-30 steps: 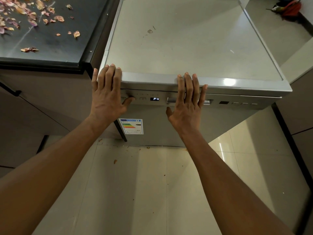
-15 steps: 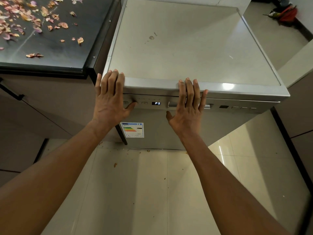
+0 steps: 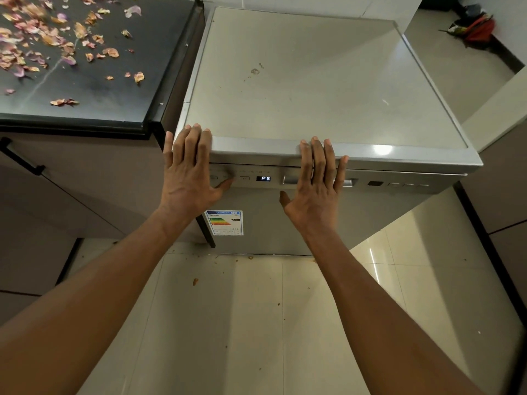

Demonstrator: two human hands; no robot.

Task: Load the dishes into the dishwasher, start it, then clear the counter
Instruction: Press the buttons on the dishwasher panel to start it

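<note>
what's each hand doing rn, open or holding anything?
Left hand: open, fingers straight against the dishwasher front edge, thumb at the control panel.
Right hand: open, fingers flat over the front edge, holding nothing.

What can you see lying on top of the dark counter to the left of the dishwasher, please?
Dry pink and orange petals lie scattered over the dark counter, thickest toward its far left. No dishes show there. The counter runs out of frame, so the rest stays unseen.

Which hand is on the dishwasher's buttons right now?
The left hand: its thumb touches the buttons left of the lit display. The right hand lies flat over the door handle instead.
</note>
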